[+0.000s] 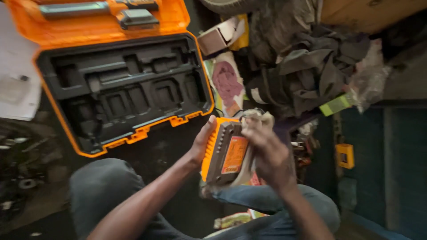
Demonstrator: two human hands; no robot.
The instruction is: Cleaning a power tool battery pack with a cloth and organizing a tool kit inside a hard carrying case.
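Note:
My left hand [202,144] grips the left side of an orange and grey battery pack [224,151] held over my knees. My right hand [267,153] presses a pale, dirty cloth [260,120] against the pack's right side and top; the hand is blurred. An open orange tool case [120,89] lies on the floor just beyond the pack, its black moulded insert holding nothing. The case's lid [98,15] stands up at the top of the view.
A pile of dark clothes [307,66] lies at the upper right, with a small cardboard box [218,38] and printed papers [227,84] beside the case. White sheets [15,84] sit at the left. A small yellow object [345,155] lies at the right.

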